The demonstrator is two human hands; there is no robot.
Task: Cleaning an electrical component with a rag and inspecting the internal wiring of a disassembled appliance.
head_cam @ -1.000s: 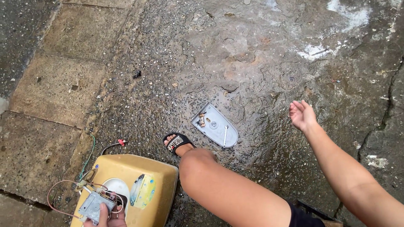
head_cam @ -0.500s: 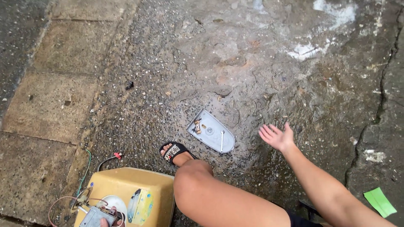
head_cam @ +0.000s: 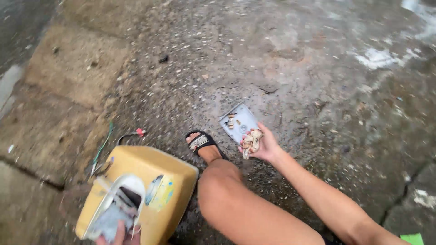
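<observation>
My right hand reaches down to a pale grey-blue cover plate lying on the wet concrete, its fingers curled over the plate's near end. My left hand shows only at the bottom edge, fingers on a white and grey part set in a yellow appliance casing that lies on the ground. My bare knee is between the two hands, and my foot in a black sandal rests next to the plate.
Green and red-tipped loose wires trail from the yellow casing over the ground. Rough paving slabs lie to the left, wet pitted concrete with white patches to the right. A green scrap sits at the bottom right corner.
My right hand has swung in from the right, down onto the grey plate, and closed its fingers on the near end. The view has shifted closer and the yellow casing sits higher in view.
</observation>
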